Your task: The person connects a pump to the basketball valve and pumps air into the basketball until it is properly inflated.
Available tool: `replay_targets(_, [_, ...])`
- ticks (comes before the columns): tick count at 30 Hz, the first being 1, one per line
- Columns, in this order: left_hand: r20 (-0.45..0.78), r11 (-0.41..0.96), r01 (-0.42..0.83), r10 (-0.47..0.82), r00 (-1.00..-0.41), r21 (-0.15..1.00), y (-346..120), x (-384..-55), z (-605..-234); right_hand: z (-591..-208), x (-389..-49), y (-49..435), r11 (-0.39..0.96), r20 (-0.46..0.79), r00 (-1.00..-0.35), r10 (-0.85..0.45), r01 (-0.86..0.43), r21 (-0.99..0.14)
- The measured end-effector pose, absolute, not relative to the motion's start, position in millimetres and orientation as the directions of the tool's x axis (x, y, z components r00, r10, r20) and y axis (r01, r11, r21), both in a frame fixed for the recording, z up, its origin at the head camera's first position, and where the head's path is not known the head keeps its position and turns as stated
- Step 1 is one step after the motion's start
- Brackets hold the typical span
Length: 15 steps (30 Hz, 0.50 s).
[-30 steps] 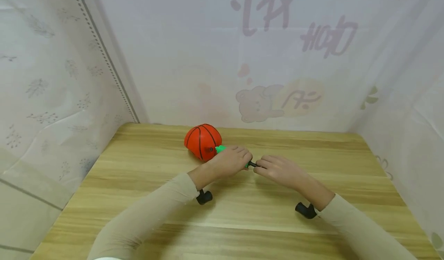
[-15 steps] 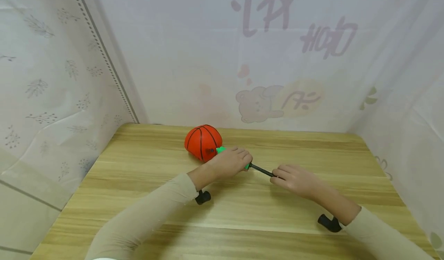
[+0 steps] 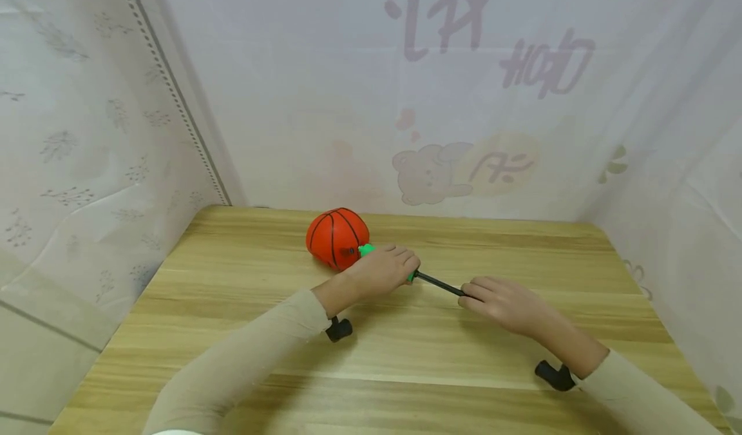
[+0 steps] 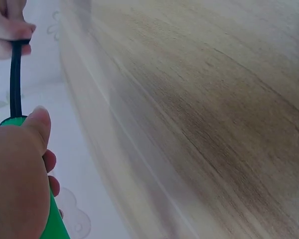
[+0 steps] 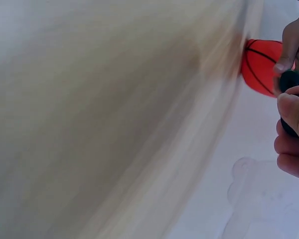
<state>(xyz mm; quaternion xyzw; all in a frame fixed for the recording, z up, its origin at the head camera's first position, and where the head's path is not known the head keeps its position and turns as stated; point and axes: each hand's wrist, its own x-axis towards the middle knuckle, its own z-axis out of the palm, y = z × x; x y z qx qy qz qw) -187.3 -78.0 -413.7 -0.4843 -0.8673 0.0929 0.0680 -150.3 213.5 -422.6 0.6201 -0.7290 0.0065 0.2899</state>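
- Hand pump (image 3: pixel 412 276), green with a dark rod (image 3: pixel 439 283), is held slantwise above the tabletop (image 3: pixel 406 370) between the two hands, its far green end at the orange basketball (image 3: pixel 338 236).
- Over the last second I have seen the right hand (image 3: pixel 504 304) move away from the left, so much more rod shows than a second ago; since half a second ago it has gained only a little.
- I read that as the outward half of a stroke, with the rod now well drawn out of the barrel (image 4: pixel 55 224).
- My left hand (image 3: pixel 381 271) has kept its place, wrapped round the barrel; the thumb and fingers show in the left wrist view.
- On the right I have the fingers curled about the black handle (image 5: pixel 289 128) at the rod's end.
- The basketball sits near the back edge of the tabletop and looks uneven in outline. I can't tell whether the pump's tip is inside it or only just beside it.
- Black attachments (image 3: pixel 339 329) hang at both wrists, apart from the pump; behind, a pale printed cloth (image 3: pixel 290 100) rises past the table's back edge.
- What blocks me most is the left hand, which covers much of the barrel in the head view.
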Motion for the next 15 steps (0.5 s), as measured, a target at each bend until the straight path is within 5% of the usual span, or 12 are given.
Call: replay_targets(15, [0.030, 0.512, 0.818, 0.851, -0.524, -0.263, -77, -185, -412, -422, -177, 160, 0.239, 0.406, -0.073, -0.911, -0.896, 0.374])
